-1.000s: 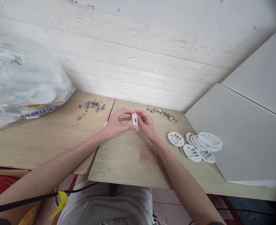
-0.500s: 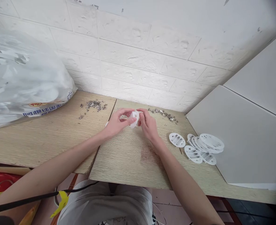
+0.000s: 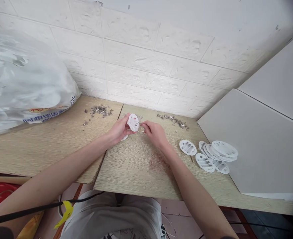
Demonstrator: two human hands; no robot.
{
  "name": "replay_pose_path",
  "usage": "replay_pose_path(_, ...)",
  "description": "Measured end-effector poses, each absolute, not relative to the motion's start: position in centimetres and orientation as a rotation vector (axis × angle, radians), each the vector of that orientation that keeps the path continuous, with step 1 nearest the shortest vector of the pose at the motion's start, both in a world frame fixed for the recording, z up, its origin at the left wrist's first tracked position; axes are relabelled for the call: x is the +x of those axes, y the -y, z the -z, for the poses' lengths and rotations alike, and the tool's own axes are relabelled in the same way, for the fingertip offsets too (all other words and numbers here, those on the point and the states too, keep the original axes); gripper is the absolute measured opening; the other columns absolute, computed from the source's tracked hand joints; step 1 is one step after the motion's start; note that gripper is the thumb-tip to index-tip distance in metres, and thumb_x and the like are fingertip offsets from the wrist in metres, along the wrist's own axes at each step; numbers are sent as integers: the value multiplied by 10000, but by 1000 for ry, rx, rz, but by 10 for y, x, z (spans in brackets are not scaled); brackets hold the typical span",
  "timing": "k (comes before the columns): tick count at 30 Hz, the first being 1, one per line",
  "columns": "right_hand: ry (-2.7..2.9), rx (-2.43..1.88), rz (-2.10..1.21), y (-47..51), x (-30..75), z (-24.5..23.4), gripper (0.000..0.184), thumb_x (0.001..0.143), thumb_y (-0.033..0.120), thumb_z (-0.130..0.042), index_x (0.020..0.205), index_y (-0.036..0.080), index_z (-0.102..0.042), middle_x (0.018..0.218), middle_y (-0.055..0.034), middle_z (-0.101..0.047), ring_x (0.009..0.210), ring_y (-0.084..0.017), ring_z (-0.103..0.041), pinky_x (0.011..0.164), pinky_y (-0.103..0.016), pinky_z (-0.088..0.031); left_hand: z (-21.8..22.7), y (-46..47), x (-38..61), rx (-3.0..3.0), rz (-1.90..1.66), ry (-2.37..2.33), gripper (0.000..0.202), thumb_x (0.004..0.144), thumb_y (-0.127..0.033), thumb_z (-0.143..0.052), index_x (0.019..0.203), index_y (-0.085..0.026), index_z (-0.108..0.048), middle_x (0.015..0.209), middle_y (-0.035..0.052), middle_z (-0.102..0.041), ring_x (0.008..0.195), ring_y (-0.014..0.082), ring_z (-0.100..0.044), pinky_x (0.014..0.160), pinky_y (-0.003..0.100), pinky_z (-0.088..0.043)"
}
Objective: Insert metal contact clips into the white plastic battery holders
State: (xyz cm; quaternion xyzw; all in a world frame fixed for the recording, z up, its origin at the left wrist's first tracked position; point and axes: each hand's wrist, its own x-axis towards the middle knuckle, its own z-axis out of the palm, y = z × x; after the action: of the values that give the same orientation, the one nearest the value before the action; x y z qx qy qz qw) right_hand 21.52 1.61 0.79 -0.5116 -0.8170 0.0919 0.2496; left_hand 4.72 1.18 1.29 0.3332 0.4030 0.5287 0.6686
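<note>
My left hand [image 3: 120, 130] grips a white oval plastic part [image 3: 132, 122], its slotted face turned towards me, just above the wooden table [image 3: 136, 166]. My right hand [image 3: 154, 132] is closed in a pinch on a tiny metal piece [image 3: 140, 124] held against the part's right edge. Another white part [image 3: 124, 137] peeks out under my left hand on the table. A small pile of metal pieces [image 3: 138, 118] lies just behind both hands.
Several white oval parts [image 3: 211, 156] lie stacked at the right beside a white box [image 3: 260, 146]. More piles of metal bits [image 3: 100, 111] [image 3: 173, 121] sit near the brick wall. A big plastic sack [image 3: 24, 83] fills the left side.
The white part was held edge-on between both hands; now my left hand has turned its face towards me and shifted it left, while my right hand pinches a small metal piece at its edge.
</note>
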Motion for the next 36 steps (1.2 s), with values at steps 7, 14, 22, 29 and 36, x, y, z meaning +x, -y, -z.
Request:
replay_pose_path(7,2235,-1377,-192,-17,216,-9,268,950,264,-418,922,192,-675,838,-38,-701,675,-140,-575,597,-237,-312,-9,-13,45,805,-1190,-903,327,901,-421,-484,838,-147,-651,871,97,-679,754,166,-615,628,286,-534)
replay_pose_path(14,2276,-1421,-97,-14,215,-12,276,946,269,-423,878,200,-682,860,-45,-702,705,-151,-580,574,-244,-280,-8,-8,49,929,-1194,-899,392,782,-513,-622,781,-122,-661,771,85,-657,695,157,-587,648,298,-507)
replay_pose_path(22,2271,-1457,-103,-12,215,-17,282,945,265,-422,861,197,-683,844,-41,-704,698,-146,-576,580,-245,-283,-8,-7,50,987,-1220,-898,445,730,-562,-651,799,-123,-670,802,74,-637,728,147,-566,671,290,-503)
replay_pose_path(29,2258,-1448,-102,-13,216,-17,297,944,269,-421,823,193,-682,817,-41,-698,682,-149,-572,575,-249,-281,-9,-6,50,1006,-1233,-896,438,721,-568,-655,777,-134,-666,807,75,-646,734,155,-575,681,295,-497)
replay_pose_path(36,2289,-1471,-46,-13,217,-17,311,949,282,-407,826,196,-679,814,-47,-686,693,-156,-566,560,-255,-264,-10,-4,50,1056,-1219,-928,434,752,-559,-628,780,-127,-667,825,86,-649,761,167,-589,700,308,-501)
